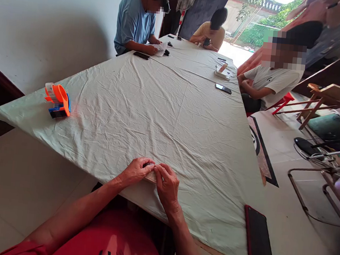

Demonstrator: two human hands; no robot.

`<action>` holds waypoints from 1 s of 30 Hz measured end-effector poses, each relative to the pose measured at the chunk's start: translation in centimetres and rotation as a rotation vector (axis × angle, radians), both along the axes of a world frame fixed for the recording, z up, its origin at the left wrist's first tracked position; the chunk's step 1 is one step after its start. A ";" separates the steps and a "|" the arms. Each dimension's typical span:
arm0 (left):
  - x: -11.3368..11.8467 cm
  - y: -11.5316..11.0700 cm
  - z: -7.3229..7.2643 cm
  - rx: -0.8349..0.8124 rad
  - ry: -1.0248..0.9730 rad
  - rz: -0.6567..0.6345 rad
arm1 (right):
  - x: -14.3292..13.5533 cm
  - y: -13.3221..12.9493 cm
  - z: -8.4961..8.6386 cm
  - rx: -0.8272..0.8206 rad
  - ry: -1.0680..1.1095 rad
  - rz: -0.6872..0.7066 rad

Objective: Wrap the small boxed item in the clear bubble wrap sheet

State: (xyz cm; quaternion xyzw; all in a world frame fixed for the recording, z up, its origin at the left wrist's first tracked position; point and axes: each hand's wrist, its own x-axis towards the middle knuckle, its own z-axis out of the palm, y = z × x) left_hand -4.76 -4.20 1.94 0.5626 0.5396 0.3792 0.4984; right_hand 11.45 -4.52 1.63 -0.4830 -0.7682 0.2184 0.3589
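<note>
Near the close edge of the cloth-covered table (125,95), my two hands meet over a small pale box-like thing with printed marks (151,176). My left hand (137,171) closes round its left side, with a small dark patch showing by the fingers. My right hand (167,182) has thumb and forefinger pinched together at its right side. Fingers hide most of the thing, so its exact kind does not show.
An orange and blue tape dispenser (60,101) stands at the table's left. A red-edged phone (259,240) lies at the near right corner. Farther off are another phone (223,88), a white box (222,73) and a dark phone (141,55). Several people sit round the table.
</note>
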 end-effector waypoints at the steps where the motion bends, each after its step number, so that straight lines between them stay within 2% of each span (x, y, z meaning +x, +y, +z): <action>1: -0.2 0.0 0.0 -0.018 -0.024 -0.008 | 0.0 0.1 -0.3 0.018 0.002 -0.001; 5: -0.9 -0.3 0.3 -0.069 -0.062 -0.062 | 0.2 0.6 -0.7 0.018 0.018 -0.003; 10: -0.8 -0.2 0.6 -0.081 -0.097 -0.066 | 0.6 1.0 0.6 0.003 -0.053 0.028; 14: -0.6 0.0 0.7 -0.091 -0.093 -0.054 | 1.2 1.1 1.6 0.023 -0.129 0.092; 20: -0.7 -0.1 0.9 -0.104 -0.071 -0.048 | 2.4 1.6 2.0 0.094 -0.201 0.218; 26: -0.6 -0.1 0.8 -0.097 -0.063 -0.044 | 2.2 1.5 1.7 0.165 -0.235 0.189; 30: -0.6 0.0 0.7 -0.092 -0.042 -0.052 | 2.0 1.3 1.8 0.157 -0.264 0.196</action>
